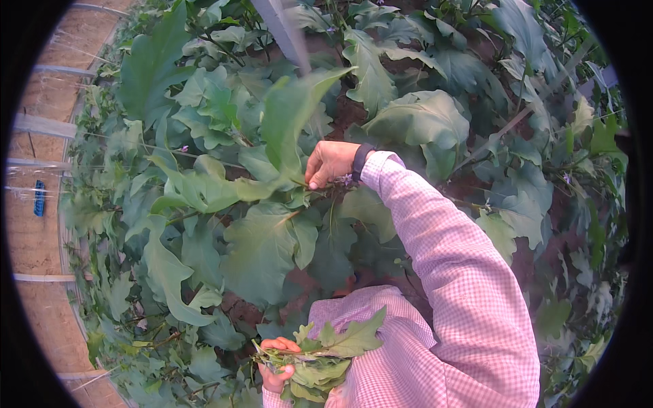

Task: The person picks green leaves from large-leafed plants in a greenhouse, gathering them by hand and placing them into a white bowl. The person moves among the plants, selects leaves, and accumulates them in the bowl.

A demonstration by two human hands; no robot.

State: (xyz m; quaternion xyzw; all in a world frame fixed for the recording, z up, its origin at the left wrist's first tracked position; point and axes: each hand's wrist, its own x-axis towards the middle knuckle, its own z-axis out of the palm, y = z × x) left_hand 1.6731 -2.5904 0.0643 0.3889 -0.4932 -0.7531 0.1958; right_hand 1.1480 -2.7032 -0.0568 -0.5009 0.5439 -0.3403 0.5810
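Note:
My right hand, with a dark band at the wrist, pinches a stem of a leafy plant with lobed leaves, which looks like an eggplant. Broad green leaves spread up and to the left from the fingertips, and a small purple flower shows beside the hand. Low in the view, near my body, my left hand is closed around a bunch of picked leafy shoots, their cut ends pointing left and their leaves lying against the checked shirt.
Dense plants surround me on every side. A pale post rises at the top, and thin strings cross the foliage. Along the left edge, a wall with pale bars has a small blue object on it. Brown soil shows between leaves.

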